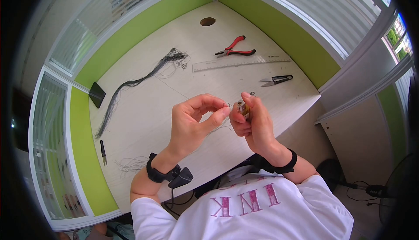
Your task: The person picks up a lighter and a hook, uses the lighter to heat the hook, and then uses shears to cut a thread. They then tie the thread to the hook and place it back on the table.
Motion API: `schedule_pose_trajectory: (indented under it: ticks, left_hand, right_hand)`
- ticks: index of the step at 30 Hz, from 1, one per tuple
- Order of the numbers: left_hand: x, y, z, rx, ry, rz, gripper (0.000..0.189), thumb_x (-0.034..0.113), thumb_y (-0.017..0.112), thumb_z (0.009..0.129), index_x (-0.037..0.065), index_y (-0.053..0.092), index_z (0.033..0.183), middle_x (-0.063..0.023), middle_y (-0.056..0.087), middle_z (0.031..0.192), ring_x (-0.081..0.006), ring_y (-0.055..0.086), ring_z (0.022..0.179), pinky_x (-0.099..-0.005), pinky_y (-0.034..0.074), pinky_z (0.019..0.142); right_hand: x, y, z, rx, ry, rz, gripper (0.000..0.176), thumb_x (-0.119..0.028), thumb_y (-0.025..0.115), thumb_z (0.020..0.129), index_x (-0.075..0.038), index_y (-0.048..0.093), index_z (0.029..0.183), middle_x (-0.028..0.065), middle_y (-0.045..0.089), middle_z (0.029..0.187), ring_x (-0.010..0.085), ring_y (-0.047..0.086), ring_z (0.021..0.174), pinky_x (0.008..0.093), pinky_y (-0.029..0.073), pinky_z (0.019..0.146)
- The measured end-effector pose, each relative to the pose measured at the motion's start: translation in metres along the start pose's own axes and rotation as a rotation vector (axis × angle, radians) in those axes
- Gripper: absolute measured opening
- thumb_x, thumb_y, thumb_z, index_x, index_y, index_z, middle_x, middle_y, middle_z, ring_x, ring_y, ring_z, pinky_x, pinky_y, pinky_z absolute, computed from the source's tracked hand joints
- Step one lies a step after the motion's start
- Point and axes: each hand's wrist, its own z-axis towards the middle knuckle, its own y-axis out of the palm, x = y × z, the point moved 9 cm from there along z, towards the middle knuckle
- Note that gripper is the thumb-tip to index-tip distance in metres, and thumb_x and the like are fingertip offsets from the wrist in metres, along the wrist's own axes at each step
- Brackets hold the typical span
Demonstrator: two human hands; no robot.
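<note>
My left hand (192, 118) is closed in a pinch, thumb against forefinger, on a small metal ring (226, 104). A thin dark thread (172, 88) runs over the table toward this hand; whether it is tied to the ring cannot be made out. Just to the right, my right hand (259, 126) is wrapped round a lighter (242, 108), with the thumb at its top end. The lighter's top is close to the ring, with a small gap between. No flame shows. Behind my right thumb lies a small metal piece (252, 94), partly hidden.
Farther back are red-handled pliers (235, 50), a transparent ruler (240, 63) and black thread snips (277, 81). A long bundle of black thread (135, 82) lies left, near a black object (97, 94), black-handled tweezers (103, 152) and loose thread scraps (132, 164). Green partitions (279, 35) border the table.
</note>
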Motion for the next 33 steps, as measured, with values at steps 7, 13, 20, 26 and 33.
schedule_pose_trajectory:
  ticks: [7,13,20,26,33]
  left_hand:
    - [-0.002,-0.002,0.002,0.010,-0.010,0.011,0.011,0.000,0.065,0.078,-0.004,0.063,0.088,-0.0075,0.063,0.085,-0.0121,0.060,0.081,-0.0249,0.048,0.078]
    - [-0.005,0.000,0.002,-0.002,-0.023,0.011,0.012,0.001,0.066,0.078,-0.005,0.063,0.088,-0.0077,0.063,0.084,-0.0121,0.060,0.081,-0.0250,0.048,0.078]
    - [-0.004,-0.002,0.003,0.008,-0.013,0.016,0.012,0.001,0.066,0.078,-0.004,0.063,0.089,-0.0079,0.064,0.084,-0.0119,0.060,0.081,-0.0251,0.048,0.078]
    - [-0.005,-0.001,0.003,-0.006,-0.013,0.023,0.012,0.002,0.066,0.078,-0.004,0.063,0.088,-0.0079,0.064,0.084,-0.0122,0.060,0.082,-0.0257,0.048,0.079]
    - [-0.006,0.000,0.003,-0.022,-0.014,0.020,0.012,0.002,0.066,0.078,-0.004,0.063,0.089,-0.0077,0.064,0.084,-0.0124,0.060,0.082,-0.0257,0.048,0.079]
  right_hand:
    - [0.007,-0.004,0.000,-0.004,0.031,0.020,0.044,-0.038,0.036,0.090,-0.011,0.034,0.056,-0.0047,0.027,0.049,0.0060,0.017,0.044,0.0242,0.012,0.041]
    - [0.003,-0.006,-0.001,0.027,0.016,-0.009,0.043,-0.038,0.036,0.090,-0.012,0.034,0.056,-0.0043,0.028,0.049,0.0060,0.018,0.044,0.0239,0.013,0.040]
    - [0.007,-0.003,0.000,-0.021,0.042,-0.007,0.044,-0.040,0.038,0.090,-0.012,0.034,0.056,-0.0047,0.027,0.049,0.0059,0.019,0.045,0.0237,0.013,0.041]
    - [0.003,-0.009,0.002,0.031,-0.029,-0.090,0.044,-0.039,0.037,0.090,-0.011,0.035,0.056,-0.0037,0.030,0.050,0.0061,0.021,0.045,0.0237,0.014,0.041]
    - [0.002,-0.010,0.001,0.041,-0.037,-0.091,0.042,-0.037,0.037,0.090,-0.011,0.035,0.056,-0.0032,0.031,0.050,0.0059,0.021,0.045,0.0238,0.015,0.041]
